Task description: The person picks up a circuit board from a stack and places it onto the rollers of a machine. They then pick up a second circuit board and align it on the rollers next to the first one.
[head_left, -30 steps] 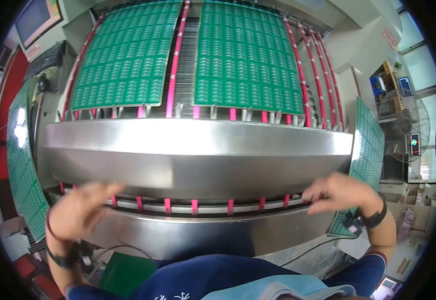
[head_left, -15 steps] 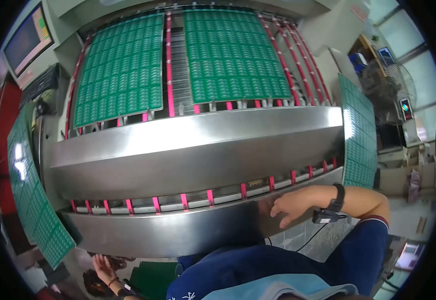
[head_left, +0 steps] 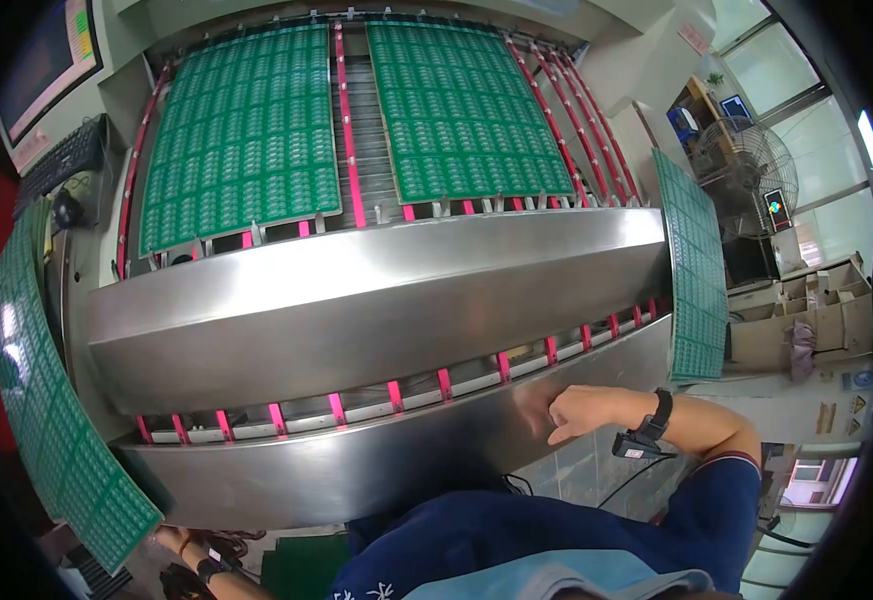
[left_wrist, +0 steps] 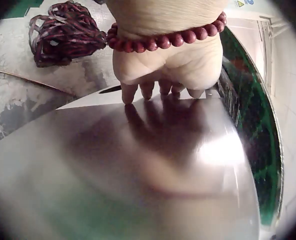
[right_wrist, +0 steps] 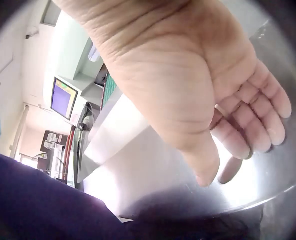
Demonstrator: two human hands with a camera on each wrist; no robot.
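Observation:
My left hand (head_left: pixel 169 538) is low at the left, partly hidden behind the lower end of a leaning green circuit board panel (head_left: pixel 76 450). In the left wrist view, its fingers (left_wrist: pixel 147 90) reach straight to the edge of a shiny metal panel (left_wrist: pixel 113 150), and a beaded bracelet (left_wrist: pixel 163 41) circles the wrist. My right hand (head_left: pixel 588 407) hovers over the right part of the lower metal front (head_left: pixel 356 465). Its fingers (right_wrist: pixel 253 122) bend loosely, with nothing between them and the thumb. Two green circuit board panels (head_left: pixel 246 140) (head_left: pixel 471 115) lie on the conveyor behind the metal guard (head_left: pixel 376 300).
Another green panel (head_left: pixel 696 280) leans at the machine's right side. Pink rails (head_left: pixel 351 150) run beneath the boards. A keyboard (head_left: pixel 64 155) and mouse (head_left: pixel 66 207) sit at left, and a fan (head_left: pixel 746 175) stands at right. A dark red bundle of strips (left_wrist: pixel 65 32) lies below.
Both hands have come down from the metal guard: the left to the low left behind the leaning panel, the right onto the lower front area. The head view has turned somewhat.

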